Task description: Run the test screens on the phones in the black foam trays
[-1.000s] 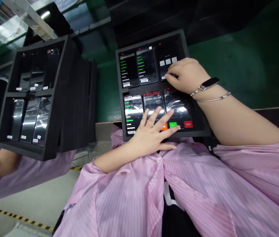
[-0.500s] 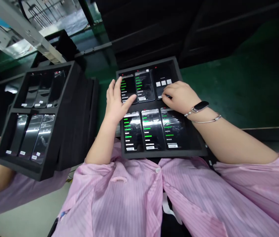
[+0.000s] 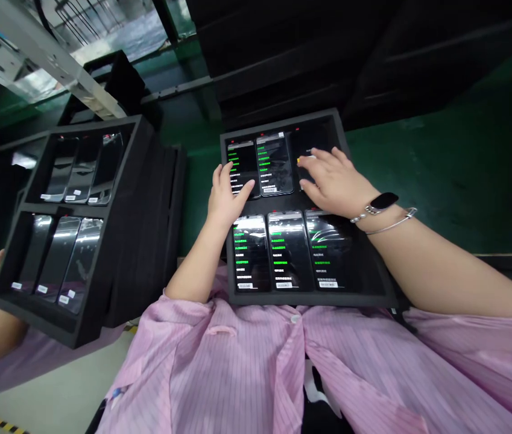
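Observation:
A black foam tray (image 3: 292,204) in front of me holds two rows of smartphones with dark, lit screens. My left hand (image 3: 228,196), thumb and fingers apart, lies over the tray's left side at the upper-left phone (image 3: 243,158). Beside it the upper-middle phone (image 3: 274,163) shows green and white text lines. Over the upper-right phone (image 3: 309,137) my right hand (image 3: 330,181) is spread, its fingertips at the screen and covering most of it. In the near row sit a left phone (image 3: 251,256), a middle phone (image 3: 286,253) and a right phone (image 3: 325,256) with similar lists.
To the left stands a stack of black trays (image 3: 124,241), its top tray holding several dark-screened phones (image 3: 59,256). Another person's arm (image 3: 5,325) shows behind it. A grey metal post (image 3: 75,81) slants across the upper left. The bench surface is green (image 3: 436,187).
The view has shifted a little, so the tray appears lower and farther right. My right fingers have spread out over the upper-right phone, whose white squares are now hidden. My left hand stays open.

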Demonstrator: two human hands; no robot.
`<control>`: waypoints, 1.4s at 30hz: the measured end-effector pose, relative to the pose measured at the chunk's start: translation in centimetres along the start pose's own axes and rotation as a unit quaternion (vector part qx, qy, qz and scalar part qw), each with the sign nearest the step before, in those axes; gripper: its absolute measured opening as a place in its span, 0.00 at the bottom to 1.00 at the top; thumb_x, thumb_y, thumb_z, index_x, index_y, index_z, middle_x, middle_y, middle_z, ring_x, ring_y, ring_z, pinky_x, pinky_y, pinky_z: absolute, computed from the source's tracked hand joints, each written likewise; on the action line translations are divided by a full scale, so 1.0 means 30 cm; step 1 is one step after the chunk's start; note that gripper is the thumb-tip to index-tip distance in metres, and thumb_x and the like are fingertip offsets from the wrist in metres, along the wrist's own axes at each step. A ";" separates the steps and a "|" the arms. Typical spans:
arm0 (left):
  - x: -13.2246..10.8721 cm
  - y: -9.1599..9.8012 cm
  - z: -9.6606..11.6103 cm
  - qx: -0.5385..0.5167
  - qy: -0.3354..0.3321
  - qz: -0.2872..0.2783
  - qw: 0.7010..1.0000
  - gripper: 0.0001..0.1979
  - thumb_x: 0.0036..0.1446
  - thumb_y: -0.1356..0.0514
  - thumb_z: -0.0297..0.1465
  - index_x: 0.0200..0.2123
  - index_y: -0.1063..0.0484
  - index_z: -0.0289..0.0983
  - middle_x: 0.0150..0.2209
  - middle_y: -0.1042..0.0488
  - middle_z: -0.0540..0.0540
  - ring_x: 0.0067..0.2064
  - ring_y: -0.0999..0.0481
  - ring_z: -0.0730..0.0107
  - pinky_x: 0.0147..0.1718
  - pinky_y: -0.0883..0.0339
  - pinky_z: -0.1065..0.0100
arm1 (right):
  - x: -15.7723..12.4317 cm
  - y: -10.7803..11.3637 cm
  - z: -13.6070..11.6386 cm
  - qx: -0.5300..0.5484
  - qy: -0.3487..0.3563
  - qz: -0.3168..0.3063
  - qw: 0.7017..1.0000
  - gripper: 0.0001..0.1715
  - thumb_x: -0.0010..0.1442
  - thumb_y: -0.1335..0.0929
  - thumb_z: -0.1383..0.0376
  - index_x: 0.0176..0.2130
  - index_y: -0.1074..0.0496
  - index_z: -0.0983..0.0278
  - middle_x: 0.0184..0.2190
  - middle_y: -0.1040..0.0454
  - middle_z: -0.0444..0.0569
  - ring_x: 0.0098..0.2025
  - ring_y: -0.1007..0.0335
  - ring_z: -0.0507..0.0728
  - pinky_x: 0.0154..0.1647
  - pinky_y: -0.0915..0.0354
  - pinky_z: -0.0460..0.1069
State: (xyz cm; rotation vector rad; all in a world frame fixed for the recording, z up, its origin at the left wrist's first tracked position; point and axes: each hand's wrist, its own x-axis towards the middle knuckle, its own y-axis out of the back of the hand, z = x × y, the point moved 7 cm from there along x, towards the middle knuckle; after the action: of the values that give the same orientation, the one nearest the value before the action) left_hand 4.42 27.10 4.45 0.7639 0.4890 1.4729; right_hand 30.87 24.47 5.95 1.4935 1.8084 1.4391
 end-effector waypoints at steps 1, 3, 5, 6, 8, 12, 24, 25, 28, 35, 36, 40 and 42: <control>-0.001 0.000 -0.002 -0.002 -0.002 0.003 1.000 0.38 0.64 0.34 0.52 0.71 0.38 0.43 0.77 0.44 0.33 0.80 0.46 0.45 0.76 0.44 0.44 | -0.001 0.010 0.005 0.007 -0.008 0.018 1.000 0.29 0.73 0.40 0.58 0.66 0.30 0.67 0.66 0.27 0.62 0.74 0.40 0.73 0.76 0.48 0.76; -0.003 0.001 -0.007 -0.006 -0.004 0.009 1.000 0.35 0.64 0.33 0.46 0.69 0.36 0.43 0.76 0.42 0.34 0.80 0.46 0.46 0.76 0.44 0.45 | -0.008 0.032 0.014 0.016 -0.023 0.054 0.998 0.27 0.73 0.41 0.59 0.62 0.28 0.67 0.63 0.26 0.62 0.72 0.37 0.72 0.75 0.44 0.73; -0.001 0.003 -0.012 -0.008 -0.004 0.014 1.000 0.31 0.63 0.34 0.41 0.67 0.33 0.42 0.75 0.40 0.35 0.80 0.45 0.46 0.76 0.43 0.45 | -0.011 0.044 0.017 0.020 -0.026 0.066 0.997 0.24 0.72 0.41 0.60 0.58 0.26 0.64 0.58 0.23 0.61 0.66 0.31 0.71 0.74 0.41 0.72; 0.002 0.004 -0.015 -0.009 -0.005 0.016 1.000 0.29 0.63 0.34 0.39 0.66 0.32 0.42 0.75 0.39 0.35 0.79 0.44 0.45 0.76 0.43 0.45 | -0.010 0.047 0.017 0.019 -0.024 0.065 0.997 0.22 0.71 0.41 0.60 0.57 0.26 0.62 0.56 0.22 0.60 0.64 0.30 0.70 0.74 0.41 0.72; 0.013 0.004 -0.022 -0.011 -0.011 0.024 1.000 0.27 0.63 0.35 0.37 0.64 0.30 0.40 0.73 0.36 0.34 0.79 0.42 0.45 0.77 0.44 0.45 | -0.007 0.053 0.018 0.015 -0.019 0.060 0.998 0.20 0.71 0.41 0.60 0.54 0.26 0.58 0.53 0.21 0.57 0.60 0.28 0.68 0.74 0.41 0.71; -0.005 -0.003 -0.041 -0.041 -0.035 0.037 0.998 0.25 0.65 0.34 0.43 0.62 0.30 0.43 0.69 0.32 0.37 0.76 0.37 0.49 0.78 0.46 0.49 | -0.037 0.096 0.010 0.006 -0.017 0.077 0.997 0.18 0.69 0.39 0.62 0.50 0.24 0.63 0.48 0.20 0.60 0.55 0.25 0.67 0.69 0.35 0.68; -0.671 0.129 0.088 -0.003 -0.156 -0.081 0.985 0.34 0.71 0.41 0.51 0.73 0.45 0.49 0.77 0.45 0.34 0.79 0.42 0.44 0.74 0.41 0.40 | -0.510 0.245 -0.404 0.118 0.093 0.004 0.989 0.21 0.69 0.32 0.65 0.59 0.31 0.50 0.54 0.18 0.50 0.64 0.25 0.69 0.74 0.39 0.73; -0.688 0.126 0.088 0.009 -0.151 -0.090 0.984 0.34 0.71 0.41 0.51 0.73 0.45 0.49 0.77 0.44 0.33 0.78 0.42 0.44 0.74 0.42 0.38 | -0.527 0.224 -0.416 0.124 0.086 -0.012 0.988 0.21 0.69 0.32 0.65 0.59 0.31 0.50 0.55 0.18 0.50 0.64 0.26 0.69 0.74 0.39 0.73; -0.701 0.107 0.080 0.025 -0.130 -0.101 0.986 0.34 0.71 0.42 0.52 0.73 0.45 0.46 0.77 0.44 0.31 0.78 0.41 0.43 0.73 0.41 0.37 | -0.556 0.142 -0.434 0.126 0.062 -0.052 0.989 0.21 0.71 0.33 0.61 0.62 0.31 0.52 0.61 0.21 0.51 0.69 0.31 0.70 0.76 0.42 0.75; -0.694 0.088 0.085 0.057 -0.117 -0.101 0.986 0.38 0.69 0.41 0.54 0.73 0.45 0.41 0.78 0.45 0.30 0.79 0.42 0.41 0.74 0.42 0.40 | -0.577 0.031 -0.464 0.098 0.047 -0.076 0.991 0.29 0.73 0.34 0.54 0.67 0.32 0.60 0.69 0.29 0.59 0.75 0.41 0.75 0.77 0.48 0.78; -0.694 0.088 0.087 0.060 -0.117 -0.102 0.986 0.39 0.69 0.41 0.55 0.73 0.45 0.41 0.78 0.44 0.30 0.78 0.41 0.42 0.74 0.41 0.41 | -0.577 0.026 -0.470 0.093 0.047 -0.077 0.992 0.29 0.73 0.34 0.54 0.67 0.32 0.60 0.69 0.29 0.59 0.75 0.40 0.75 0.76 0.48 0.79; -0.694 0.087 0.086 0.073 -0.109 -0.112 0.985 0.39 0.69 0.43 0.56 0.72 0.44 0.40 0.78 0.45 0.30 0.76 0.37 0.40 0.68 0.32 0.43 | -0.574 0.004 -0.495 0.071 0.054 -0.076 0.993 0.27 0.73 0.35 0.54 0.66 0.31 0.60 0.70 0.31 0.60 0.75 0.41 0.76 0.76 0.49 0.80; -0.694 0.086 0.084 0.084 -0.098 -0.120 0.984 0.39 0.69 0.43 0.57 0.72 0.42 0.42 0.79 0.46 0.30 0.75 0.35 0.38 0.64 0.28 0.43 | -0.573 -0.004 -0.505 0.062 0.057 -0.069 0.994 0.28 0.73 0.34 0.53 0.67 0.32 0.60 0.71 0.32 0.61 0.76 0.43 0.76 0.76 0.49 0.79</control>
State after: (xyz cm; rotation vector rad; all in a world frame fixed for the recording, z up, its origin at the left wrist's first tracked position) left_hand 3.04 6.03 4.76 0.9390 0.5392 1.1306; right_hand 24.89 2.35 6.79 1.3367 2.0602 1.3916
